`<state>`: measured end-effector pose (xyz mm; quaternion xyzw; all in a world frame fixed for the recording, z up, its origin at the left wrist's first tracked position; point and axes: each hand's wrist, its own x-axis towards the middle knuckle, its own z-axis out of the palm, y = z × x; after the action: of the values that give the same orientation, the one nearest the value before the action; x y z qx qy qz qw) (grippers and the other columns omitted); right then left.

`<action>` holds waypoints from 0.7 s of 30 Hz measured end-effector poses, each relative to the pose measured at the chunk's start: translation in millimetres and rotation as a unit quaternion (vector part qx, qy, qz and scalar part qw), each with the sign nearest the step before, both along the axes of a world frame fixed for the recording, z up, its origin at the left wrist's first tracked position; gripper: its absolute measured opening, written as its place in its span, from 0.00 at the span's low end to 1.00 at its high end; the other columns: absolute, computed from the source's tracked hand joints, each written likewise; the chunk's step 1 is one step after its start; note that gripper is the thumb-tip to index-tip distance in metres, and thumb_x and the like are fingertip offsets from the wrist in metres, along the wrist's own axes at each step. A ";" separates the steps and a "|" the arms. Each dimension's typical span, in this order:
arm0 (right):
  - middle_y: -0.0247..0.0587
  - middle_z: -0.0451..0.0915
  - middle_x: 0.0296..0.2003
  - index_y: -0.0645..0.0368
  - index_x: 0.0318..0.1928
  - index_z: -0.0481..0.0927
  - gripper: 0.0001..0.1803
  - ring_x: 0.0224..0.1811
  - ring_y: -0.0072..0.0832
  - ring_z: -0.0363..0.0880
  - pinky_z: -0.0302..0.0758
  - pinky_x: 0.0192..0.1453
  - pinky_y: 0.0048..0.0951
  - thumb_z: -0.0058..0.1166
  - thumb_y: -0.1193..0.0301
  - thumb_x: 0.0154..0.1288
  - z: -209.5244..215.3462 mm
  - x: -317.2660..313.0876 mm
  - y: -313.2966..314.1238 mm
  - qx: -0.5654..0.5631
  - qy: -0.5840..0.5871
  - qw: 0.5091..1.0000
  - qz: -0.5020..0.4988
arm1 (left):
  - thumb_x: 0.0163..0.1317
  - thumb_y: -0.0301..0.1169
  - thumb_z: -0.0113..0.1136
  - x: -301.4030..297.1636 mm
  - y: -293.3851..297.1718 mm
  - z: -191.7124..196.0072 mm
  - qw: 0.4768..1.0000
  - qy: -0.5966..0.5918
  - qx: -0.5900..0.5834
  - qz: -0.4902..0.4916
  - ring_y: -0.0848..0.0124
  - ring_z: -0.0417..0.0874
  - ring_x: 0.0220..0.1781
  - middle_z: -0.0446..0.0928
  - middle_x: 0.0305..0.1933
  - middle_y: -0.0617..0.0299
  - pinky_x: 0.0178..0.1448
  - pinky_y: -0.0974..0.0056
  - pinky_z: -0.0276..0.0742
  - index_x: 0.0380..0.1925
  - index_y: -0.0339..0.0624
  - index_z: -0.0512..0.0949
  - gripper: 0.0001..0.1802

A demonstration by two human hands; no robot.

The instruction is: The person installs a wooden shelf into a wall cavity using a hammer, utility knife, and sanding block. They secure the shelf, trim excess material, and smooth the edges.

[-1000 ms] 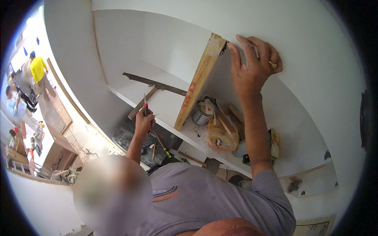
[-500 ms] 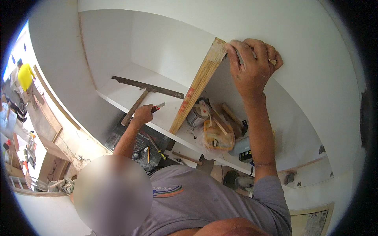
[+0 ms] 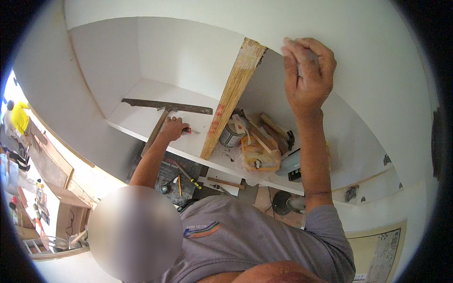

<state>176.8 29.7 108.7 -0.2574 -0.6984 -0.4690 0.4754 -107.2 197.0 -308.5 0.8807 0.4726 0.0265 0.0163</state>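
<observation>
My left hand point(image 3: 174, 129) is low over the white shelf point(image 3: 147, 89), against a utility knife point(image 3: 188, 130) with a red and dark handle. The knife's blade points right, and part of its handle is hidden under my fingers. Beside that hand is a hammer point(image 3: 155, 131) with a wooden handle, its head near a long dark flat bar point(image 3: 165, 105). My right hand point(image 3: 309, 75) is raised just right of the top end of an upright divider with a bare wood edge point(image 3: 232, 94). Its fingers are curled, thumb and fingertips close together and whitish; whatever they hold is hidden.
Right of the divider stand a metal can point(image 3: 230, 137), a plastic-wrapped yellowish container point(image 3: 259, 155) and another hammer point(image 3: 276, 127). Below the shelf lie a dark board point(image 3: 172, 177) with a pencil point(image 3: 179, 185) and tools. A person in yellow point(image 3: 20, 117) is far left.
My left hand has lowered the knife toward the shelf and loosened its fingers. My right hand has come away from the divider's top, and the small pale scrap at its fingers no longer shows.
</observation>
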 end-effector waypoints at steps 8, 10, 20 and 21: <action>0.23 0.81 0.44 0.40 0.43 0.87 0.14 0.48 0.30 0.76 0.65 0.56 0.42 0.71 0.68 0.54 1.6 1.0 3.0 0.035 -0.056 0.994 -0.084 | 0.61 0.36 0.68 13.8 9.1 -2.1 0.999 -0.036 0.002 0.000 0.53 0.75 0.64 0.75 0.57 0.55 0.67 0.36 0.63 0.61 0.63 0.79 0.26; 0.21 0.81 0.43 0.39 0.41 0.88 0.13 0.47 0.29 0.75 0.64 0.56 0.42 0.72 0.68 0.53 -0.2 0.1 4.9 0.068 -0.063 0.991 -0.093 | 0.59 0.37 0.69 13.9 10.0 -4.7 0.999 -0.044 0.013 0.007 0.54 0.75 0.64 0.74 0.57 0.55 0.67 0.35 0.63 0.61 0.61 0.78 0.27; 0.18 0.82 0.44 0.39 0.39 0.87 0.10 0.47 0.26 0.76 0.62 0.58 0.42 0.72 0.62 0.55 5.8 -5.9 -3.9 0.017 -0.054 0.993 -0.101 | 0.56 0.39 0.71 7.3 -6.5 -16.1 0.985 -0.144 0.092 0.026 0.48 0.65 0.74 0.67 0.72 0.52 0.72 0.32 0.58 0.69 0.54 0.69 0.39; 0.19 0.82 0.43 0.40 0.41 0.88 0.11 0.46 0.25 0.77 0.63 0.58 0.39 0.73 0.61 0.55 3.5 -10.3 -5.1 0.013 -0.049 0.990 -0.129 | 0.56 0.39 0.70 9.0 -11.0 -16.9 0.985 -0.149 0.082 0.037 0.48 0.64 0.74 0.66 0.73 0.51 0.72 0.34 0.59 0.70 0.54 0.68 0.40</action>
<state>166.5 24.6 112.2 -0.3155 -0.6755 -0.5475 0.3800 -98.2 186.0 -325.5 0.8472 0.4933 0.1968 0.0129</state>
